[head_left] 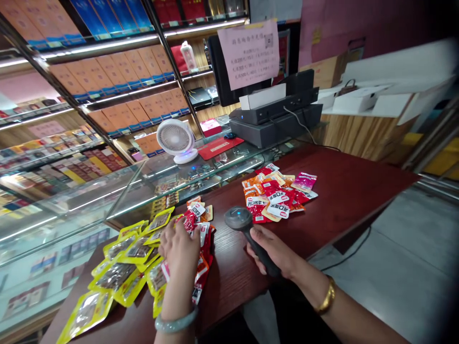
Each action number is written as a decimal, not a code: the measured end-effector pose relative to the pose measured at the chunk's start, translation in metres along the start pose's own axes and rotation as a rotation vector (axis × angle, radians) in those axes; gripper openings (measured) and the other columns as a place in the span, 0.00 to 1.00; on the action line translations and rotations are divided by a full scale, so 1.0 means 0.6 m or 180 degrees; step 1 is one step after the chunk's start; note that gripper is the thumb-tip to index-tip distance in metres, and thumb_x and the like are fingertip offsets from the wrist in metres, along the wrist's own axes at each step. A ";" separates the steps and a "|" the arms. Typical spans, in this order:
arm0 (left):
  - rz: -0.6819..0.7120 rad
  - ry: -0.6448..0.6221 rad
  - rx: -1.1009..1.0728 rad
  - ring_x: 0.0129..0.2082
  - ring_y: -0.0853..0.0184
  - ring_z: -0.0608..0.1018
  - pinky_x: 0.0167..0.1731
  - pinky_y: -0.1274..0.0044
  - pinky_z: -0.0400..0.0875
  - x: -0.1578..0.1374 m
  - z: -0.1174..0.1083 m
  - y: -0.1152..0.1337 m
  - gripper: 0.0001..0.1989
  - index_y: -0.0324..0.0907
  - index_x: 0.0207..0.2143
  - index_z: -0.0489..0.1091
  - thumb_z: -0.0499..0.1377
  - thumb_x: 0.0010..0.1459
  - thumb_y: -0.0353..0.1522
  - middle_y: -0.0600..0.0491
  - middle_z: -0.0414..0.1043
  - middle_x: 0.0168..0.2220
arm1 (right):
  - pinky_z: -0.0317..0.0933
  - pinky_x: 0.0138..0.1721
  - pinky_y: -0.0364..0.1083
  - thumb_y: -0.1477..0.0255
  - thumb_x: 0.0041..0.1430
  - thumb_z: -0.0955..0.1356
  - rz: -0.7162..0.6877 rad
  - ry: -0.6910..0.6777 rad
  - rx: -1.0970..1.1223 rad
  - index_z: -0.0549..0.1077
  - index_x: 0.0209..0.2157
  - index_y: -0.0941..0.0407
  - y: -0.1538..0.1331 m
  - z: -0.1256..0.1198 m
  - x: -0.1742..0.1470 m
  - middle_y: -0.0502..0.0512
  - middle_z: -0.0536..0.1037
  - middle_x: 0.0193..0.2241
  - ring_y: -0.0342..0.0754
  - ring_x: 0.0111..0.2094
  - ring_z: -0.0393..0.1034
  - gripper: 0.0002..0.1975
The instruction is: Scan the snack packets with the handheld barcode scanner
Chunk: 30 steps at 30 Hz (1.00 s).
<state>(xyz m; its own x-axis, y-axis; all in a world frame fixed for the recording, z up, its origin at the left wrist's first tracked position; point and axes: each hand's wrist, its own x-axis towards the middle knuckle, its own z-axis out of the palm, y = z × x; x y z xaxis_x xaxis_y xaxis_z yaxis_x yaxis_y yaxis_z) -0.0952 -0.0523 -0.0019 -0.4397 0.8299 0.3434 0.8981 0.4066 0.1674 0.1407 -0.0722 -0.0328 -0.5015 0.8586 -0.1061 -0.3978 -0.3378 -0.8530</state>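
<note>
In the head view my right hand [274,251] is wrapped round the handle of a grey barcode scanner [238,217], its head tilted up over the table. My left hand [181,246] rests on a heap of small red snack packets [206,239], fingers spread over them; what lies under the palm is hidden. Left of that hand are several yellow-edged snack pouches [114,275] with clear windows. A second pile of red, orange and pink snack packets [274,193] lies beyond the scanner.
The dark red table [344,186] adjoins a glass display counter [125,191]. On the counter stand a white fan [175,136] and a red mat [220,148]. Behind are a monitor with a pink notice [251,52], a black till unit [276,119] and shelves of orange boxes [114,71].
</note>
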 end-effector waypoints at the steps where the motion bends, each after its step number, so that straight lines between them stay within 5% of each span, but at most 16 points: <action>1: 0.0176 -0.0056 -0.0088 0.62 0.51 0.61 0.59 0.60 0.56 -0.002 0.003 0.018 0.26 0.44 0.57 0.64 0.51 0.61 0.46 0.43 0.61 0.62 | 0.54 0.11 0.35 0.47 0.57 0.65 -0.0013 0.0064 0.0012 0.62 0.37 0.53 -0.004 -0.007 -0.005 0.40 0.67 0.18 0.36 0.11 0.57 0.23; 6: 0.1083 -0.0593 -0.0425 0.53 0.55 0.71 0.54 0.66 0.62 -0.024 0.030 0.130 0.20 0.43 0.49 0.71 0.55 0.60 0.44 0.45 0.73 0.50 | 0.52 0.11 0.35 0.48 0.60 0.64 -0.0176 0.0317 0.0049 0.63 0.39 0.53 -0.016 -0.041 -0.021 0.40 0.66 0.18 0.35 0.10 0.57 0.22; 10: 0.1311 -0.0856 -0.0193 0.50 0.53 0.72 0.48 0.65 0.65 -0.041 0.055 0.212 0.16 0.41 0.45 0.73 0.57 0.58 0.40 0.43 0.73 0.47 | 0.53 0.11 0.34 0.50 0.63 0.62 -0.0322 0.0458 0.0017 0.65 0.43 0.54 -0.015 -0.065 -0.032 0.40 0.66 0.18 0.36 0.10 0.58 0.21; 14: 0.1281 -0.0863 -0.0064 0.51 0.52 0.71 0.46 0.64 0.65 -0.038 0.074 0.251 0.15 0.38 0.43 0.72 0.58 0.57 0.38 0.40 0.72 0.47 | 0.51 0.10 0.34 0.51 0.63 0.62 -0.0379 0.0530 0.0073 0.65 0.43 0.54 -0.015 -0.082 -0.044 0.41 0.66 0.18 0.35 0.10 0.58 0.20; 18: 0.1018 -0.1101 -0.0184 0.49 0.50 0.73 0.44 0.66 0.65 -0.022 0.087 0.250 0.22 0.37 0.42 0.70 0.63 0.53 0.44 0.38 0.73 0.46 | 0.51 0.11 0.35 0.51 0.64 0.62 -0.0434 0.0615 0.0083 0.66 0.41 0.54 -0.019 -0.090 -0.051 0.41 0.67 0.18 0.35 0.10 0.59 0.19; 22: 0.0701 -0.1509 -0.0947 0.39 0.60 0.78 0.35 0.74 0.64 -0.004 0.092 0.225 0.13 0.40 0.41 0.66 0.59 0.58 0.39 0.45 0.76 0.38 | 0.52 0.11 0.35 0.51 0.64 0.62 -0.0383 0.0632 0.0090 0.66 0.43 0.54 -0.022 -0.092 -0.054 0.41 0.67 0.18 0.36 0.10 0.59 0.20; 30: 0.0182 -0.0701 -0.2075 0.27 0.68 0.72 0.28 0.78 0.59 0.008 0.088 0.156 0.07 0.44 0.34 0.60 0.56 0.60 0.36 0.56 0.69 0.28 | 0.52 0.10 0.35 0.50 0.62 0.63 0.0001 0.0142 0.0034 0.64 0.41 0.54 -0.015 -0.068 -0.056 0.40 0.65 0.18 0.35 0.09 0.56 0.21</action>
<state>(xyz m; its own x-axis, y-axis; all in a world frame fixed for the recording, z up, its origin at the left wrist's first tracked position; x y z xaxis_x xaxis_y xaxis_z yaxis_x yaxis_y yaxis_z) -0.0130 0.0100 -0.0333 -0.3196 0.9295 0.1842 0.7066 0.1043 0.6999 0.1922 -0.0822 -0.0425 -0.4669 0.8748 -0.1294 -0.4058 -0.3420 -0.8475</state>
